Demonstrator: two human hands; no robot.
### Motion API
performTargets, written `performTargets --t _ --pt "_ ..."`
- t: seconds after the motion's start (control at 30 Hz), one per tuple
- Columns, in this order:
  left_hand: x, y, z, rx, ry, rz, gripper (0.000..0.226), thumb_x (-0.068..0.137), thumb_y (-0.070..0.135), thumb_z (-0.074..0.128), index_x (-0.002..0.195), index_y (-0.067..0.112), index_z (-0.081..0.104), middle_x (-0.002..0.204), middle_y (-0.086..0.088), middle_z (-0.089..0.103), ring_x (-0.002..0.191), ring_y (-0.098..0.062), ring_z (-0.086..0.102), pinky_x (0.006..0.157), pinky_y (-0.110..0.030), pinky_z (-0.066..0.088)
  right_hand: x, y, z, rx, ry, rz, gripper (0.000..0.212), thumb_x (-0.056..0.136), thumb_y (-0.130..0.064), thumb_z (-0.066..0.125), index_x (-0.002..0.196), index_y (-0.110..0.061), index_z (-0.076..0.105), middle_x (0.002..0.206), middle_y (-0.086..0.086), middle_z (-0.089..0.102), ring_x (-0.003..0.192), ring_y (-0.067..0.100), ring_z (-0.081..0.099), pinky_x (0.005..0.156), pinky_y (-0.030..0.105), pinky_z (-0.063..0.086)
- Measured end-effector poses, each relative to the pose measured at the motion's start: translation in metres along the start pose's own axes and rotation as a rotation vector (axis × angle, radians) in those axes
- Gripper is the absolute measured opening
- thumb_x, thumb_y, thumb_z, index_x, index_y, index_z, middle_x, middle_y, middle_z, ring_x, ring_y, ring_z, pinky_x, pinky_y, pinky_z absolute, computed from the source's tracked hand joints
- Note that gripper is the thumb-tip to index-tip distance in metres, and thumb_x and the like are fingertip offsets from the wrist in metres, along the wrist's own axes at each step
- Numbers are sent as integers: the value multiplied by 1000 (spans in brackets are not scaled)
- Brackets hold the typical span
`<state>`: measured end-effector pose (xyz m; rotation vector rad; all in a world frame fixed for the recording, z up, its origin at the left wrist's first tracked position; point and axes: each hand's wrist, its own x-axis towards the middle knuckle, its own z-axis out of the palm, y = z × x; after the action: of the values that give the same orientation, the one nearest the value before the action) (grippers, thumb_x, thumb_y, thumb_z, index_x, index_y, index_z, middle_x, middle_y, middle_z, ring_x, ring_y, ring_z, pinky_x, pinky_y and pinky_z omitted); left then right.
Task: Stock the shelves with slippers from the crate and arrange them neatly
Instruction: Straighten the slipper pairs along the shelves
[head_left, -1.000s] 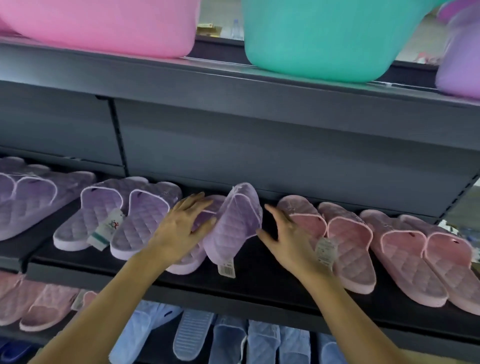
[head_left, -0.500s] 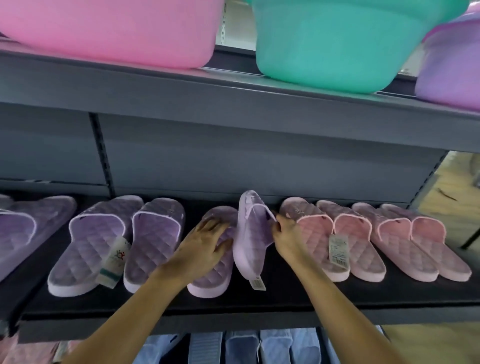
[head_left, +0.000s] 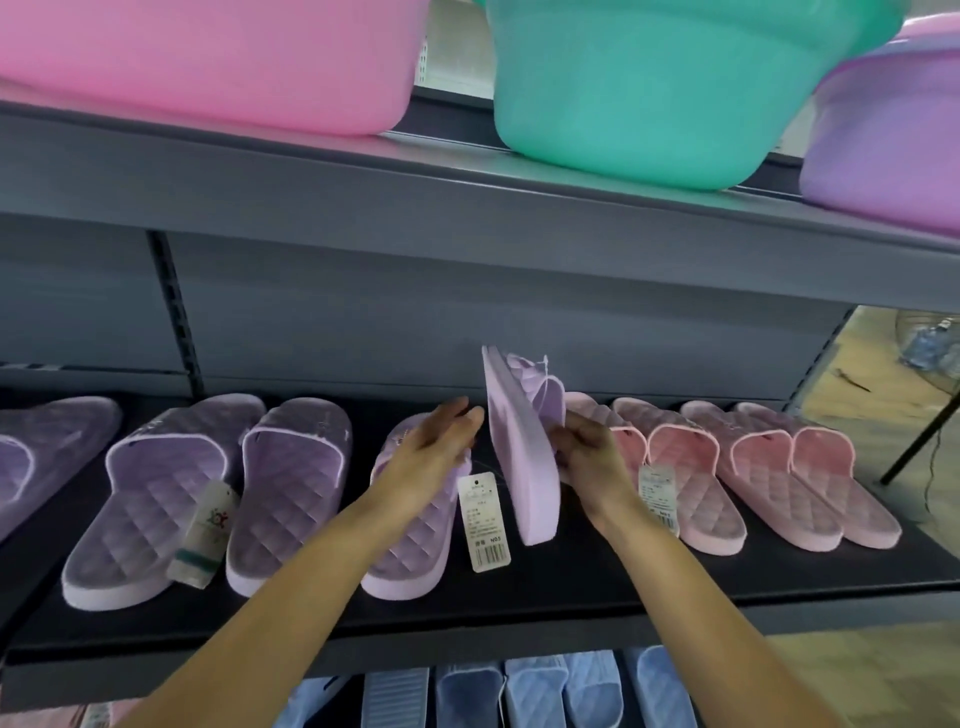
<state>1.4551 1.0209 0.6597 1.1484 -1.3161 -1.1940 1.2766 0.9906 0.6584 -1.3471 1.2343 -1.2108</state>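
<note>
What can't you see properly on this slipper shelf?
Head view:
White paper barcode tag: print too small to read.
Flat lilac quilted slipper: its toe end hides under the left hand.
Right hand: some fingers hidden behind the upright lilac plastic slipper.
Pale blue slippers: cut off by the bottom edge and the dark shelf.
Crate: out of view.

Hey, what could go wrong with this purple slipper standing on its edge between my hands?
The upright slipper stands on its narrow edge, gripped by the right hand; it might topple onto the pink slippers. The price tag hangs on a thread beside the left hand and may snag or end up trapped underneath.
</note>
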Motion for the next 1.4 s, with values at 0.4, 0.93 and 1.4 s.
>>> performTargets --t 0.4,0.93,1.4 --pt "15 7 22 -431 -216 -272 63 75 54 67 126 18 58 129 -18 56 123 -34 51 109 -44 32 -9 -4 1 110 -107 -74 22 96 -5 45 97 -17 64 94 1 69 87 14 68 72 27 56" --pt "30 20 56 314 120 145 56 86 46 57 137 28 42 125 -1 49 112 -17 51 83 -25 39 -42 -26 -6 219 -270 11 30 88 -22 59 118 -18 56 107 -5 69 96 9 66 76 24 55" --pt "31 20 43 -435 52 -273 24 86 21 62 105 6 61 89 -9 70 76 -19 67 64 -28 57 -28 -4 -42 649 -320 169 31 88 -18 48 108 -2 64 103 11 70 97 24 66 77 31 54"
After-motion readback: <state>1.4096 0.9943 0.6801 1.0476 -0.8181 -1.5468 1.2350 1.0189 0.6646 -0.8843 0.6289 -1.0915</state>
